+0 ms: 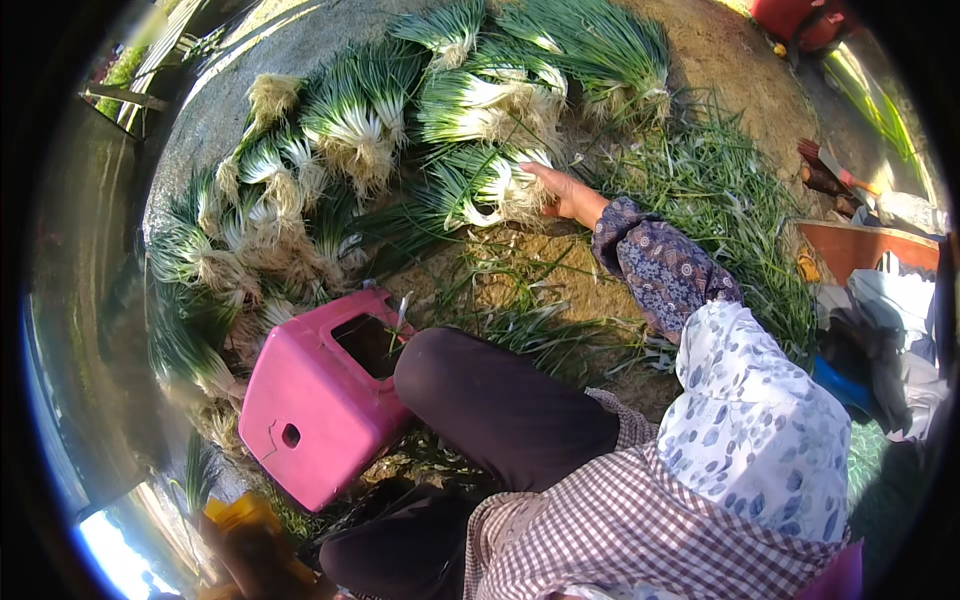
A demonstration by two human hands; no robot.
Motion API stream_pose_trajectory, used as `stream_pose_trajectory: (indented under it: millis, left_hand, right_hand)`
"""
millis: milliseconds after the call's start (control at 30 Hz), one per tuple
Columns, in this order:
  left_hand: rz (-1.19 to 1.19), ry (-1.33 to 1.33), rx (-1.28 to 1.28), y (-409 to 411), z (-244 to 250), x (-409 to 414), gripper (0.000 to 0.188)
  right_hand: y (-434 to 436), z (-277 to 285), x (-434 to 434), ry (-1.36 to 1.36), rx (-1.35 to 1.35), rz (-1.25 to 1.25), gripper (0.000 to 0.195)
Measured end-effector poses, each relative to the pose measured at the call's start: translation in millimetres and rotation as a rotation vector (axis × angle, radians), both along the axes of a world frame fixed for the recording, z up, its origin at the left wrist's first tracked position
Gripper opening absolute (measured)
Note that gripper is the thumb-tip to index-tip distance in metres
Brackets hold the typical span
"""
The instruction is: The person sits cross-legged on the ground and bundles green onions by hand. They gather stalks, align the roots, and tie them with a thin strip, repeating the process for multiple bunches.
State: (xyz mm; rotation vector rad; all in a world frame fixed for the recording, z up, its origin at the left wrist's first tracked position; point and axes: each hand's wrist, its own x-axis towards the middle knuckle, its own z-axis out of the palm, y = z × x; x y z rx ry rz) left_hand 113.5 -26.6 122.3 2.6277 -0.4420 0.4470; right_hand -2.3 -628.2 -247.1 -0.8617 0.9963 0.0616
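My right hand (564,193) reaches out over the ground, gripping the root end of a bunch of spring onions (499,180). One digit lies over the white stems and the others are mostly hidden by the roots. Its green leaves spread to the left. Just beyond lies a thicker bunch of spring onions (480,112), white stems and pale roots facing right. A patterned dark cuff (660,255) and a white leaf-print sleeve (750,420) cover my right arm. My left hand is out of view. Near my knee (442,360), a pink plastic stool (322,405) lies on its side.
More spring onion bunches (352,127) lie ahead and in a heap (262,240) on the left. Loose green trimmings (705,180) cover the ground to the right. At the right edge are a wooden board (870,244) and pale plastic bags (896,307). A red object (799,19) stands far right.
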Motion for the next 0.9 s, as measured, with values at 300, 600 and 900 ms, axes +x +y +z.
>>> stream_pose_trajectory:
  millis: [300,600,900]
  left_hand:
    - [-0.047,-0.089,0.055,23,-2,-36,0.035]
    - [0.102,0.114,-0.464,37,-35,-70,0.038]
    - [0.083,0.508,-1.033,-33,-63,-66,0.027]
  right_hand:
    - [27,-8,18,-0.022,0.062,-0.353,0.045]
    - [149,38,-7,-0.001,0.345,-0.506,0.036]
    - [164,179,19,-0.3,0.499,-0.531,0.023]
